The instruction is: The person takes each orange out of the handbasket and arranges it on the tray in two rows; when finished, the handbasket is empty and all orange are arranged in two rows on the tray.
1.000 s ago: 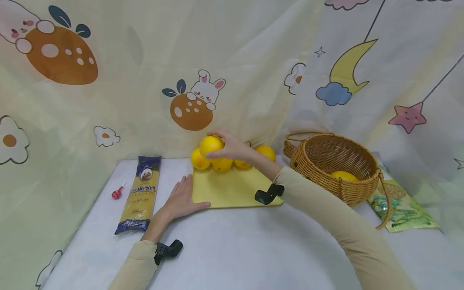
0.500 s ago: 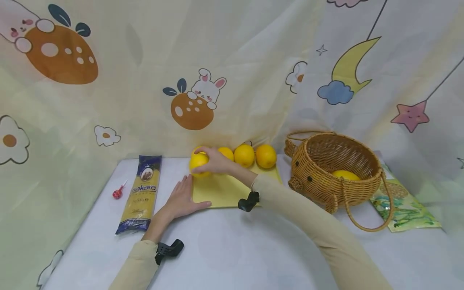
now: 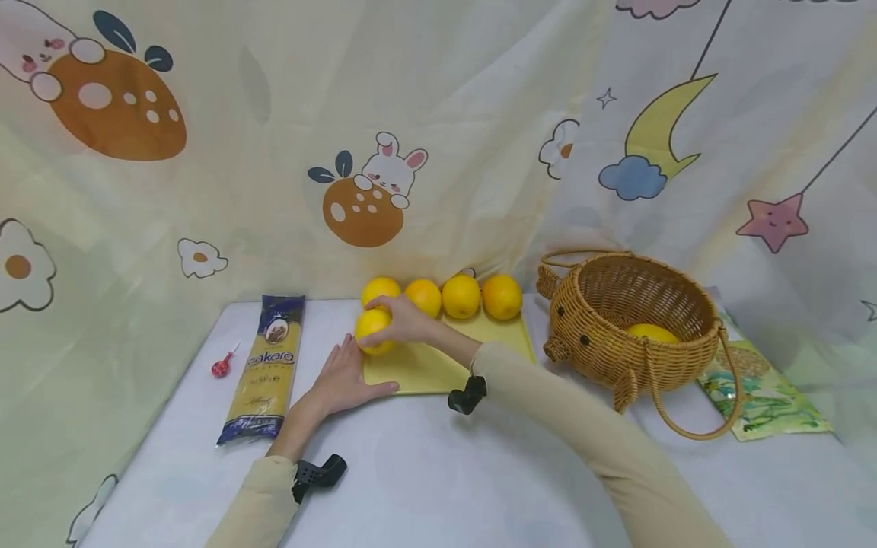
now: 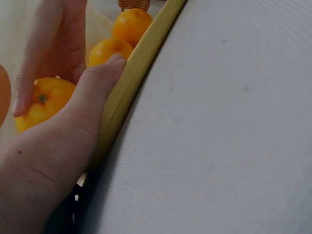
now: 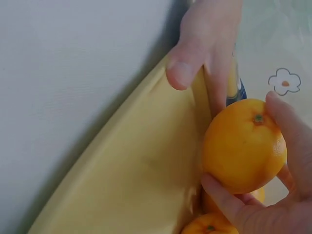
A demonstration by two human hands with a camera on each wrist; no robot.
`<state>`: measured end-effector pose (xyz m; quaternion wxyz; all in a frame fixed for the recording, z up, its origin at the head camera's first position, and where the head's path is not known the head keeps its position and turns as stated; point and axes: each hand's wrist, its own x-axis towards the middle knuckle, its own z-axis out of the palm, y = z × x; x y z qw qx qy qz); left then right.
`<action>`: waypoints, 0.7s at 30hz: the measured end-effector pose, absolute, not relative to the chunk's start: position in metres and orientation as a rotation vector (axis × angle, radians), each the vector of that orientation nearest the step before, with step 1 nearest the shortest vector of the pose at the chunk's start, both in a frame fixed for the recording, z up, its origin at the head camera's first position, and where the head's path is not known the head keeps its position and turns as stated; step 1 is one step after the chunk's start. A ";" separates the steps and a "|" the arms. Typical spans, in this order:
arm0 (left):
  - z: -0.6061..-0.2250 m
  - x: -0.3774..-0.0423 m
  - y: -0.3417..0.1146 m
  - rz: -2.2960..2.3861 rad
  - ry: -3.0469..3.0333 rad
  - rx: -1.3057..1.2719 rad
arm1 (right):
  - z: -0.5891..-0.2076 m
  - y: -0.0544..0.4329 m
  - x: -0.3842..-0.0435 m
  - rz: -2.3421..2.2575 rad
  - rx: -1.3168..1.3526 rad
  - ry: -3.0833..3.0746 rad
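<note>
While right hand [image 3: 409,320] grips one orange [image 3: 371,330], left hand [image 3: 345,379], straight-fingered, touches one yellow tray [image 3: 445,373]; four oranges [image 3: 461,296] sit far, one basket [image 3: 610,358] right.

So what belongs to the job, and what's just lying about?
Probably the job: orange in right hand; four other oranges; yellow tray touched by left hand; basket, fruit inside.
Seemingly just lying about: red lollipop; blue-topped packet; green packet.

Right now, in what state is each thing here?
Held orange: gripped by right hand
Tray: lying flat
Left hand: touching tray rim
Other four oranges: in a row
Basket: upright, one yellow fruit inside
Blue-gold packet: lying flat
Lollipop: lying down
Green packet: lying flat
</note>
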<state>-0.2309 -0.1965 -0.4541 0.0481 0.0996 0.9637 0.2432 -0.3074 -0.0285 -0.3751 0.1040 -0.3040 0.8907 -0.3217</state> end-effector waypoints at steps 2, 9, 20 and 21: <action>-0.453 -0.231 -0.196 0.733 2.933 0.294 | -0.377 -0.028 -0.307 -0.920 -0.890 2.633; -0.453 -0.230 -0.196 0.691 2.927 0.265 | -0.379 -0.025 -0.301 -0.860 -0.882 2.634; -0.454 -0.230 -0.197 0.727 2.916 0.265 | -0.384 -0.022 -0.292 -0.781 -0.919 2.612; -0.454 -0.230 -0.197 0.731 2.917 0.268 | -0.384 -0.021 -0.291 -0.773 -0.931 2.613</action>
